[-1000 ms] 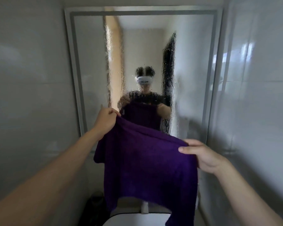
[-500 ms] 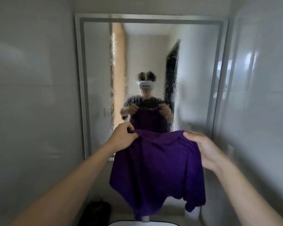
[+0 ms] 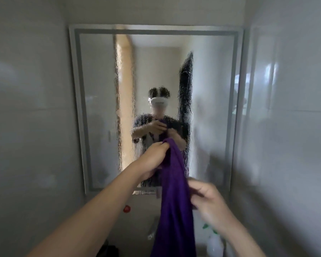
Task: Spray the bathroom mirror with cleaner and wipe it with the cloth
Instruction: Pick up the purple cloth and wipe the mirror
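Note:
The bathroom mirror hangs straight ahead, its middle streaked with running drops of cleaner. A purple cloth hangs in front of it as a long narrow bunch. My left hand grips the cloth's top end, raised before the lower part of the mirror. My right hand is lower and to the right, blurred, with fingers curled at the cloth's right edge. A white spray bottle with a green trigger stands at the bottom right, partly behind my right forearm.
Grey tiled walls close in on both sides. A chrome tap shows below the mirror, left of the cloth. A small red object sits on the wall under the mirror. A dark object lies at the bottom left.
The cloth was spread wide between both hands; now it hangs gathered from my left hand. My right hand has dropped lower along its edge. The view has pulled back from the mirror.

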